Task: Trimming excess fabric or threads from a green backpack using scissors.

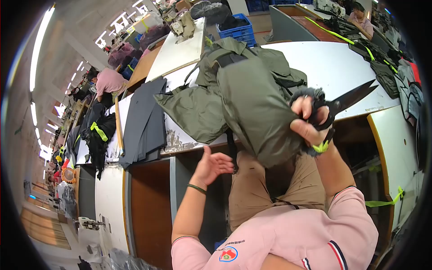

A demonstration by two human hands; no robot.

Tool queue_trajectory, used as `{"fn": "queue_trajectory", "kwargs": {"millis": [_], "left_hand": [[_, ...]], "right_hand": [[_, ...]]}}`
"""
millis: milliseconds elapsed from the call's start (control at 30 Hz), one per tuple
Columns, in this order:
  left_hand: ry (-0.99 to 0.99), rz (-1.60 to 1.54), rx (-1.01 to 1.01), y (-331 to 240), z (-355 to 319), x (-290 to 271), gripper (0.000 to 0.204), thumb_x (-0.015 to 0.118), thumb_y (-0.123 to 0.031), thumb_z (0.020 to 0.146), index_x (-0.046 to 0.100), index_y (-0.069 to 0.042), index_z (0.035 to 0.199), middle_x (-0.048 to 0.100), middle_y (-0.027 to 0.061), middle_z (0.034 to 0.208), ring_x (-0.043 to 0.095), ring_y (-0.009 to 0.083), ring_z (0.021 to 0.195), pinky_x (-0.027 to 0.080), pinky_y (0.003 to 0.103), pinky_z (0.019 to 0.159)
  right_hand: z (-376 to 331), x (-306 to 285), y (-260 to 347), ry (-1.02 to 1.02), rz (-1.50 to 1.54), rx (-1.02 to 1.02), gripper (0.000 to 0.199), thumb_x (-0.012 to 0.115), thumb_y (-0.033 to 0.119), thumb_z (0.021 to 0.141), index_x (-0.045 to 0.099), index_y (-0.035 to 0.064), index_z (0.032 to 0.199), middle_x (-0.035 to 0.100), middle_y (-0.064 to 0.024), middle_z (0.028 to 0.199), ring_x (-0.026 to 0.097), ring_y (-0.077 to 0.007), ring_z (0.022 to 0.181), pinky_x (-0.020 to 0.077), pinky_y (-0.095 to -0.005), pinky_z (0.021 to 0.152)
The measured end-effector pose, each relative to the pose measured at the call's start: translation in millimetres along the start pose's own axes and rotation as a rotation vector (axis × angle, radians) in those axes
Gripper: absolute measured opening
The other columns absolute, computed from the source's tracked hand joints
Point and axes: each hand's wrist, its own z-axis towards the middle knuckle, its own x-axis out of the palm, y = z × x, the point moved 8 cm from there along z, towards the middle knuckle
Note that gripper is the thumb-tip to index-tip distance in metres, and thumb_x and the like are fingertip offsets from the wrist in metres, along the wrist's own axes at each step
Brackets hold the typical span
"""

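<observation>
the right hand [310, 120] is partly hiding the black scissors [354, 96], the olive fabric [256, 103] is covering part of the trousers [248, 184], the lower edge is cutting off the pink shirt [301, 227], and distant items [60, 153] at left are looking too small to identify

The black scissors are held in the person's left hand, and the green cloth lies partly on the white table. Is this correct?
Not quite: the head view shows the black scissors in the person's right hand, not the left hand. The green cloth does lie partly on the white table.
</observation>
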Motion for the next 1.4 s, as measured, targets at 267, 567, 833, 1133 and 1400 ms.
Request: {"fn": "queue_trajectory", "kwargs": {"millis": [267, 567, 833, 1133, 1400], "left_hand": [[-0.115, -0.086, 0.326, 2.3, -11.9, 93.9, 0.037, 0.062, -0.022, 0.097, 0.055, -0.001, 0.127, 0.065, 0.0087, 0.119, 0.064, 0.0204, 0.105, 0.050, 0.036, 0.093], [0.211, 0.922, 0.116, -78.5, -106.0, 135.4, 0.030, 0.074, -0.008, 0.084, 0.064, 0.004, 0.111, 0.070, 0.0078, 0.104, 0.063, 0.0177, 0.093, 0.049, 0.032, 0.087], [0.389, 1.317, 0.096, -45.8, -105.9, 156.6, 0.032, 0.079, -0.003, 0.074, 0.067, -0.002, 0.105, 0.067, 0.0146, 0.099, 0.062, 0.0362, 0.091, 0.050, 0.039, 0.080], [-0.548, 1.092, 0.523, -62.4, -133.9, 67.4, 0.038, 0.075, -0.006, 0.077, 0.063, -0.003, 0.113, 0.062, 0.0108, 0.107, 0.058, 0.0246, 0.098, 0.047, 0.035, 0.088], [-0.306, 1.391, 0.676, -32.3, -95.1, 136.3, 0.012, 0.071, -0.004, 0.081, 0.067, -0.002, 0.091, 0.064, 0.0098, 0.093, 0.058, 0.0268, 0.089, 0.046, 0.034, 0.081]], "right_hand": [[-121.4, 61.6, -67.7, 0.152, 0.001, 0.518, 0.029, 0.080, 0.003, 0.076, 0.053, 0.0049, 0.083, 0.062, -0.0066, 0.092, 0.057, -0.0141, 0.087, 0.0462, -0.0320, 0.082], [-79.4, -2.9, -22.0, 0.071, -0.306, 0.298, 0.026, 0.076, 0.011, 0.081, 0.052, 0.0052, 0.092, 0.066, -0.0165, 0.113, 0.060, -0.0249, 0.109, 0.0430, -0.0418, 0.100], [-82.1, 30.7, -89.7, 0.173, -0.043, 0.756, 0.026, 0.079, 0.006, 0.079, 0.056, 0.0050, 0.092, 0.065, -0.0066, 0.098, 0.060, -0.0127, 0.096, 0.0475, -0.0287, 0.086], [-130.3, 29.8, -86.4, 0.133, 0.064, 0.758, 0.028, 0.076, -0.004, 0.073, 0.053, 0.0070, 0.084, 0.058, -0.0014, 0.087, 0.053, -0.0095, 0.083, 0.0438, -0.0256, 0.076], [-145.3, 41.6, -79.2, 0.120, 0.073, 0.739, 0.030, 0.071, -0.006, 0.075, 0.047, 0.0086, 0.085, 0.053, -0.0014, 0.084, 0.051, -0.0117, 0.084, 0.0426, -0.0260, 0.078]]}}
